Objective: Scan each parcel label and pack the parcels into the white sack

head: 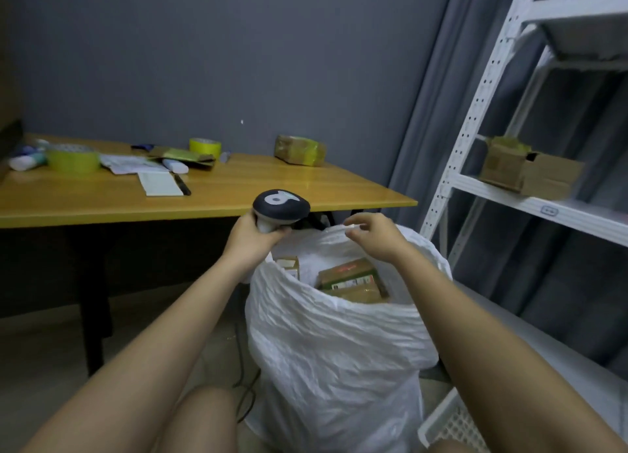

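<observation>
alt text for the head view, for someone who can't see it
A person's left hand grips a barcode scanner while the right hand hovers over an open white sack holding taped parcels. Another parcel sits on the wooden table behind.

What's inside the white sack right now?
The white sack holds several brown parcels, labels partly showing. Its wall hides anything lying deeper.

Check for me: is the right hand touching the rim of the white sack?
Cannot tell. In the head view the right hand hovers with loosely curled fingers at the white sack rim, overlapping it; no contact or gap shows plainly.
</observation>
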